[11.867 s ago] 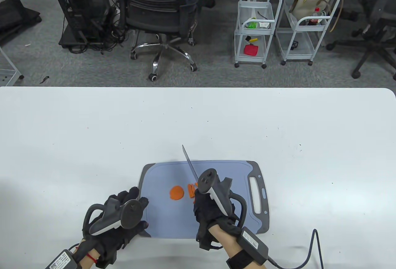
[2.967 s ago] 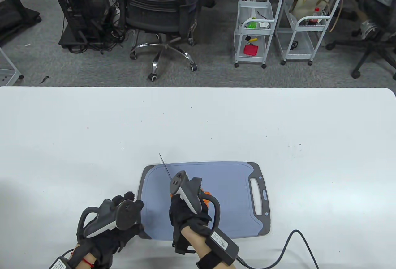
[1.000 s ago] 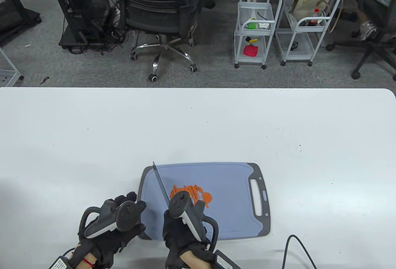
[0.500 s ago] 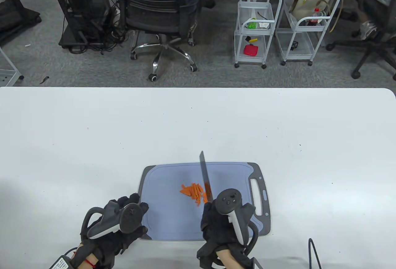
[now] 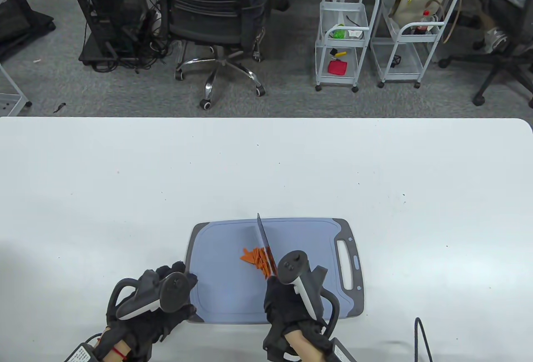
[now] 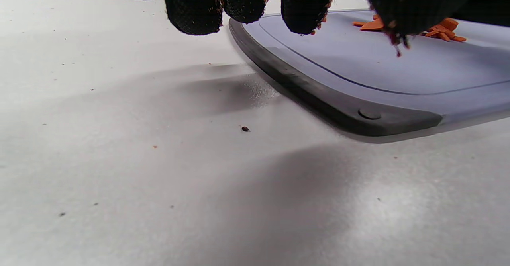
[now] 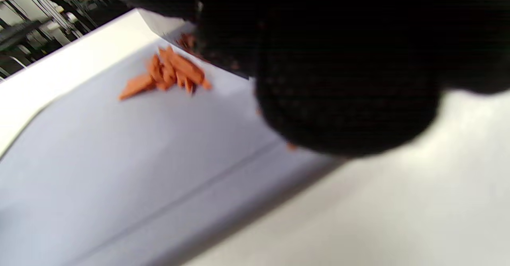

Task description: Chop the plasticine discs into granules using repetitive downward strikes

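Table view: right hand [image 5: 291, 301] gripped knife [image 5: 265, 242] | orange strips [image 5: 257, 259] lay just ahead-left of it on board [image 5: 308, 245] | left hand [image 5: 156, 299] pressed board's corner, fingers spread | plasticine judged soft, sticky, light; hold knife by handle

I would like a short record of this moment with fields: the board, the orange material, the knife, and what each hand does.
board: blue-grey cutting board with dark rim, flat on the white table, handle slot at its right end
orange material: pile of plasticine strips near the board's middle, strips rather than fine granules
knife: knife over the right side of the pile, tip pointing away from the person
right hand: right hand grips the knife handle
left hand: left hand at the board's near-left corner, fingertips at its rim; contact unclear
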`<state>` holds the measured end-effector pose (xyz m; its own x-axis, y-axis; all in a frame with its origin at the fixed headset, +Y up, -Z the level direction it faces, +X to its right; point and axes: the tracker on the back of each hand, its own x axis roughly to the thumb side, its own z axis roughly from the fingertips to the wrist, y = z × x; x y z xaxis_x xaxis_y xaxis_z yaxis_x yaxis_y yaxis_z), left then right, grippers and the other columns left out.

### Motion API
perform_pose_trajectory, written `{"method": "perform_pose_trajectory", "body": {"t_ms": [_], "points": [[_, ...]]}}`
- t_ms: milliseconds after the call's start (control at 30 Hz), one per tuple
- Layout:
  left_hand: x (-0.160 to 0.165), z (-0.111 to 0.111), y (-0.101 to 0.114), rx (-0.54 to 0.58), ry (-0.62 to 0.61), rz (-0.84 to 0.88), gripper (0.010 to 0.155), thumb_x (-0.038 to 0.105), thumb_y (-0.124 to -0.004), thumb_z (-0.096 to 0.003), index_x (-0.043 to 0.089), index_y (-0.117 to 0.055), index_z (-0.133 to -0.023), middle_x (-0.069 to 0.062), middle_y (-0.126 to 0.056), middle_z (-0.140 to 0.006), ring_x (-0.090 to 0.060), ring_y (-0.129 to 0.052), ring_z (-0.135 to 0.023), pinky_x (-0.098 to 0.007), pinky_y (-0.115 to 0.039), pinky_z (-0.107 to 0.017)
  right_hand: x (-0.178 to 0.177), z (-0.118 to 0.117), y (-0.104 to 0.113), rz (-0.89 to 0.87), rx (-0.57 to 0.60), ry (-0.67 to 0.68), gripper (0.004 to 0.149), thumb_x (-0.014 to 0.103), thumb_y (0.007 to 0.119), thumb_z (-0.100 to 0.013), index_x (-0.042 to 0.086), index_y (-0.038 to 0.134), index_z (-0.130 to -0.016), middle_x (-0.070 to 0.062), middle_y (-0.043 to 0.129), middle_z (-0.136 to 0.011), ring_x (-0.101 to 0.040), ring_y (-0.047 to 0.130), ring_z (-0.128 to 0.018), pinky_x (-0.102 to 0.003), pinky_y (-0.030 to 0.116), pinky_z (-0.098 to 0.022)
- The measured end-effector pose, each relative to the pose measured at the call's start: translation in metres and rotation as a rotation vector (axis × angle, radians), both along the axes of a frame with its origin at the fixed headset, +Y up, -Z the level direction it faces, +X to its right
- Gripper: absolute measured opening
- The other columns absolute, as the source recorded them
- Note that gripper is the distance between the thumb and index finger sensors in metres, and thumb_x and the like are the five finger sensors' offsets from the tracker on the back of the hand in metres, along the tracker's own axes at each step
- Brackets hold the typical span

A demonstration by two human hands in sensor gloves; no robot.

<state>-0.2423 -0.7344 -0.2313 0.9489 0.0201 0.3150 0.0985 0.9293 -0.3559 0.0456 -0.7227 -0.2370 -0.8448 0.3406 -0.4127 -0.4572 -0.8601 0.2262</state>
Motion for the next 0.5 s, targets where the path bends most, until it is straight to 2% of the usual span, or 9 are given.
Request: {"method": "perform_pose_trajectory", "body": {"t_ms": [67,133,167,233,300,333,433,467,500], "points": [[0.000,0.000,0.001,0.009,0.002,0.006,0.076,0.062,-0.064,-0.0369,0.033,-0.058,-0.107,-0.012,-0.049,-0.122,-0.044,-0.064,-0.107,-0.064,-0.051,-0.075,0.012,-0.012,0.012,0.035,0.088,0.096,0.053,0.046,0.073,-0.051,0.015,0.083,-0.092,-0.011,0.096,-0.059,-0.026,0.113,-0.023,-0.047,0.093,-0.024],[-0.001,-0.002,0.002,0.016,0.008,0.012,0.076,0.062,-0.064,-0.0368,0.033,-0.058,-0.107,-0.012,-0.049,-0.122,-0.044,-0.064,-0.107,-0.065,-0.051,-0.075,0.019,-0.026,0.020,0.033,0.180,0.207,0.054,0.043,0.077,-0.047,0.018,0.086,-0.094,-0.016,0.093,-0.067,-0.032,0.112,-0.033,-0.053,0.090,-0.031],[-0.001,-0.003,0.002,0.019,0.015,0.015,0.076,0.062,-0.064,-0.0369,0.033,-0.058,-0.107,-0.012,-0.049,-0.123,-0.044,-0.064,-0.107,-0.065,-0.051,-0.075,0.021,-0.036,0.022,0.026,0.222,0.313,0.054,0.040,0.079,-0.045,0.020,0.088,-0.094,-0.017,0.093,-0.070,-0.036,0.111,-0.039,-0.055,0.088,-0.035],[-0.003,-0.005,0.002,0.023,0.031,0.017,0.076,0.062,-0.064,-0.0370,0.033,-0.058,-0.107,-0.012,-0.049,-0.122,-0.044,-0.064,-0.107,-0.064,-0.051,-0.075,0.018,-0.053,0.026,0.083,0.227,0.505,0.053,0.037,0.085,-0.042,0.025,0.090,-0.094,-0.016,0.092,-0.074,-0.038,0.110,-0.046,-0.057,0.085,-0.041],[-0.004,-0.006,0.002,0.025,0.043,0.013,0.076,0.063,-0.064,-0.0369,0.033,-0.058,-0.107,-0.012,-0.049,-0.122,-0.044,-0.064,-0.107,-0.064,-0.052,-0.075,0.013,-0.064,0.027,0.128,0.247,0.627,0.050,0.033,0.091,-0.041,0.031,0.093,-0.091,-0.015,0.093,-0.075,-0.037,0.109,-0.048,-0.058,0.084,-0.045],[-0.005,-0.008,0.001,0.026,0.055,0.011,0.076,0.063,-0.064,-0.0369,0.033,-0.059,-0.106,-0.012,-0.049,-0.122,-0.044,-0.064,-0.107,-0.064,-0.052,-0.075,0.011,-0.069,0.026,0.147,0.243,0.667,0.049,0.033,0.093,-0.042,0.032,0.093,-0.090,-0.014,0.093,-0.075,-0.036,0.109,-0.047,-0.057,0.083,-0.046],[-0.008,-0.010,0.002,0.037,0.081,-0.005,0.076,0.062,-0.064,-0.0369,0.033,-0.059,-0.106,-0.012,-0.050,-0.122,-0.044,-0.065,-0.107,-0.064,-0.052,-0.075,0.009,-0.089,0.024,0.146,0.252,0.740,0.044,0.037,0.094,-0.042,0.028,0.098,-0.084,-0.016,0.099,-0.061,-0.029,0.108,-0.023,-0.054,0.087,-0.032],[-0.009,-0.011,0.002,0.043,0.088,-0.011,0.076,0.062,-0.064,-0.0369,0.033,-0.059,-0.106,-0.012,-0.050,-0.122,-0.044,-0.065,-0.106,-0.064,-0.052,-0.075,0.009,-0.094,0.024,0.167,0.219,0.730,0.044,0.040,0.095,-0.042,0.027,0.098,-0.084,-0.013,0.100,-0.055,-0.026,0.107,-0.017,-0.052,0.088,-0.028],[-0.010,-0.012,0.001,0.044,0.093,-0.017,0.076,0.063,-0.064,-0.0369,0.033,-0.059,-0.106,-0.012,-0.050,-0.122,-0.044,-0.065,-0.107,-0.064,-0.052,-0.075,0.009,-0.101,0.022,0.196,0.190,0.747,0.047,0.049,0.093,-0.040,0.026,0.097,-0.081,-0.007,0.101,-0.047,-0.023,0.105,-0.011,-0.050,0.088,-0.025]]}}
